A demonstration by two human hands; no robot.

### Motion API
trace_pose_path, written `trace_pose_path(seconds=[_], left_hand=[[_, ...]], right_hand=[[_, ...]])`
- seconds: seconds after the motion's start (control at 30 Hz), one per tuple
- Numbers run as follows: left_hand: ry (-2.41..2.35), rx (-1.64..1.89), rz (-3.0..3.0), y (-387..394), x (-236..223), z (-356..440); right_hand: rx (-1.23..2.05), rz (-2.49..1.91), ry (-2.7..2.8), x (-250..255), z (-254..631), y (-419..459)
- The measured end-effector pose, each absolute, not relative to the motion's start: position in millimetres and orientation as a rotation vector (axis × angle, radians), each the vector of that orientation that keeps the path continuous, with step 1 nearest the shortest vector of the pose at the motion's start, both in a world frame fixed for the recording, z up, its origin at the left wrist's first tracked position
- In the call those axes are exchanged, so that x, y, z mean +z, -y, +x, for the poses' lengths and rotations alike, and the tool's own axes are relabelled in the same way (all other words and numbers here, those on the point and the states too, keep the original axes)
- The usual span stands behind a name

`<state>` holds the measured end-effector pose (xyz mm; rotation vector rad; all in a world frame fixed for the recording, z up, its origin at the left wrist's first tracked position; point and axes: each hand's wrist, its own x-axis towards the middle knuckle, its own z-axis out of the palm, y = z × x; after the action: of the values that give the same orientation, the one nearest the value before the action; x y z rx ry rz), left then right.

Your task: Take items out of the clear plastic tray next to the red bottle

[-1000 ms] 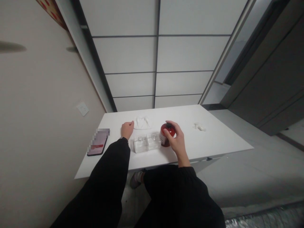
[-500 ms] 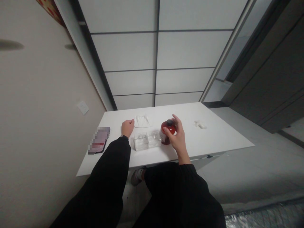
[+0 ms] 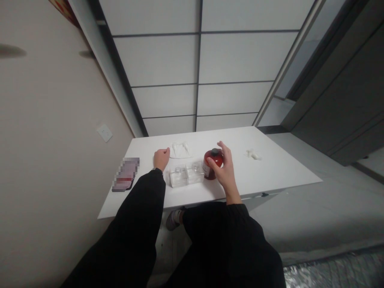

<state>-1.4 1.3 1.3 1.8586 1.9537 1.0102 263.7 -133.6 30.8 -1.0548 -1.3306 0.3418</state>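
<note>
Red and rounded, a bottle with a dark cap stands on a white table, cupped by the person's right hand. The thumb lies against its near side and the fingers spread open, arching up past the cap, so it looks steadied rather than lifted, though I can't tell from here whether it's truly gripped. The left hand is clenched in an empty fist, resting on the tabletop just beside a crumpled white cloth. Two clear square containers sit side by side between the hands, just beside the bottle. A blurred-out phone lies off to the left, seemingly kept out of the way, and a tissue scrap sits well apart on the right.
</note>
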Motion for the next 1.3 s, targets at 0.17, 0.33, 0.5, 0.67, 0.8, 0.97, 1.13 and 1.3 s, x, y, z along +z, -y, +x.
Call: trace_pose_path(seconds=[0.17,0.33,0.5,0.67,0.8,0.97,1.13,1.3], left_hand=[[-1.961,1.016,1.851,-1,2,-1],[-1.968,1.018,1.845,0,3,0],[-1.954,1.025,1.851,1,3,0],[-1.939,1.041,1.862,2,5,1],[-1.937,1.045,1.865,3,6,2],[-1.934,1.033,1.878,4,7,2],[-1.934,1.014,1.884,4,7,2],[-1.943,1.002,1.875,4,7,3]], right_hand=[[0.387,-1.004,1.25,29,260,133],[0.393,-1.031,1.297,29,261,133],[0.449,-0.972,1.205,26,261,131],[0.39,-1.022,1.331,32,263,134],[0.394,-1.028,1.35,35,264,135],[0.424,-1.011,1.319,28,262,131],[0.382,-1.025,1.283,23,261,124],[0.345,-1.047,1.236,20,261,120]])
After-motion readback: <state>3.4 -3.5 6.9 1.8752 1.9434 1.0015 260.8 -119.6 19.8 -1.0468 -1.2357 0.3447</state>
